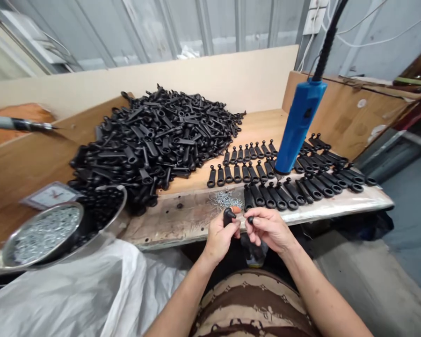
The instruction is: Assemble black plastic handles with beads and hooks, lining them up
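Observation:
My left hand (221, 234) is closed around a black plastic handle piece (228, 216), held upright just off the bench's front edge. My right hand (268, 227) pinches a small black piece (250, 219) right beside it, fingertips almost touching the left hand. Just above my hands lies a small heap of silver screws (226, 198). Rows of black handle pieces (284, 180) are laid out on the bench to the right. A blue electric screwdriver (298, 128) hangs over those rows on a black cord.
A big pile of black handle pieces (154, 140) fills the wooden bench (182, 220). At the left stand a metal bowl of silver screws (42, 234) and a second bowl of black parts (105, 206). A white sack (73, 290) lies below.

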Demonstrator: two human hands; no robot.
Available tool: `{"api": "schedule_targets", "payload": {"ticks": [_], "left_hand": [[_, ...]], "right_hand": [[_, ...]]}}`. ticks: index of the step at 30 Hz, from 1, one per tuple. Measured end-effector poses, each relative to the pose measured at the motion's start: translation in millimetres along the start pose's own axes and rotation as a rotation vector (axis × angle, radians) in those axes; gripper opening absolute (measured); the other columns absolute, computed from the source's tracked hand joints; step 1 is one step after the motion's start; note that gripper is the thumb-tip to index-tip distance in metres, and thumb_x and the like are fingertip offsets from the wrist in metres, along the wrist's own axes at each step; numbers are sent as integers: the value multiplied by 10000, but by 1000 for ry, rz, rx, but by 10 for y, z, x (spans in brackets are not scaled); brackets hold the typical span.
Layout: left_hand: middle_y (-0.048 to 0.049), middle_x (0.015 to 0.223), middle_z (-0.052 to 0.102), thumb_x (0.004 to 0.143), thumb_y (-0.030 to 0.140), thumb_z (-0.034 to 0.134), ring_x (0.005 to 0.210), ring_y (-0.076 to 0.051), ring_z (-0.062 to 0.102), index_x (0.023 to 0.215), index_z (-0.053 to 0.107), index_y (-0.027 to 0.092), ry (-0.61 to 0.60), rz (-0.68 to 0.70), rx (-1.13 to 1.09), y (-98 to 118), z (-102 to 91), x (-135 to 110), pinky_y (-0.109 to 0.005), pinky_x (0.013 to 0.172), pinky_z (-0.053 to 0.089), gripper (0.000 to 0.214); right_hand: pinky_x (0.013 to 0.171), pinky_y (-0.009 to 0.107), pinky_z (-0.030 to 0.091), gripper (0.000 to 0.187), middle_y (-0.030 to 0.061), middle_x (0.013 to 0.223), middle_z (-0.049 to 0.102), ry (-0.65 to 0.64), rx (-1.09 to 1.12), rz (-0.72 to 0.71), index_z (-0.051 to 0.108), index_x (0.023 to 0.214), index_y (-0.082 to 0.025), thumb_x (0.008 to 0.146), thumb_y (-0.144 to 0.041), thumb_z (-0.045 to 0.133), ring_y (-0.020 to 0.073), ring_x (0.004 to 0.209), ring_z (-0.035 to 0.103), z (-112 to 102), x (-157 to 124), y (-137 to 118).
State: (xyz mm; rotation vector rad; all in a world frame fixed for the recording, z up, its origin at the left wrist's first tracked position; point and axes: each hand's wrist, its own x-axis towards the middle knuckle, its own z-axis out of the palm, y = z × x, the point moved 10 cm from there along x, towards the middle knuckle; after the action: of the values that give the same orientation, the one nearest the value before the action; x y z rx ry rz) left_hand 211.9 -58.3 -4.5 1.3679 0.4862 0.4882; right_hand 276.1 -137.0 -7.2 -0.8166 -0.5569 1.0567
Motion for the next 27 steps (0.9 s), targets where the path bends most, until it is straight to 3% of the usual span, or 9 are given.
{"api": "schedule_targets", "payload": {"ticks": [6,11,16,20,27], "left_hand": [[33,695,569,759,162,475,542,-85,524,1028,537,188,-59,58,328,-49,130,-142,-206,536,432,277],[6,874,633,792,164,445,804,-120,586,1018,545,199,-18,205,532,124,155,-178,-224,757,435,249],[34,759,627,778,119,418,720,-104,582,1011,534,205,36,222,602,137,79,-171,-203,705,436,273],[18,818,635,771,110,410,768,-115,589,1006,537,205,62,224,622,111,4,-188,-213,716,436,284],[-1,917,633,787,149,437,820,-122,588,1008,531,202,86,245,604,123,-53,-217,-218,742,430,247]], "right_hand": [[341,144,426,188,20,593,638,12,92,6,634,814,-157,677,-268,697,103,423,576,-108,-65,85],[337,129,407,177,5,546,626,101,70,-20,656,816,-164,659,-225,709,84,398,547,-170,-47,155],[374,143,432,186,20,603,637,116,52,-25,683,842,-163,662,-206,699,95,469,572,-86,-41,183],[427,175,469,226,46,688,649,100,0,-16,681,911,-151,693,-211,672,108,533,590,-11,-56,168],[372,150,398,171,-5,522,599,252,-20,-10,684,797,-169,638,-224,713,76,405,518,-107,-47,222]]}}
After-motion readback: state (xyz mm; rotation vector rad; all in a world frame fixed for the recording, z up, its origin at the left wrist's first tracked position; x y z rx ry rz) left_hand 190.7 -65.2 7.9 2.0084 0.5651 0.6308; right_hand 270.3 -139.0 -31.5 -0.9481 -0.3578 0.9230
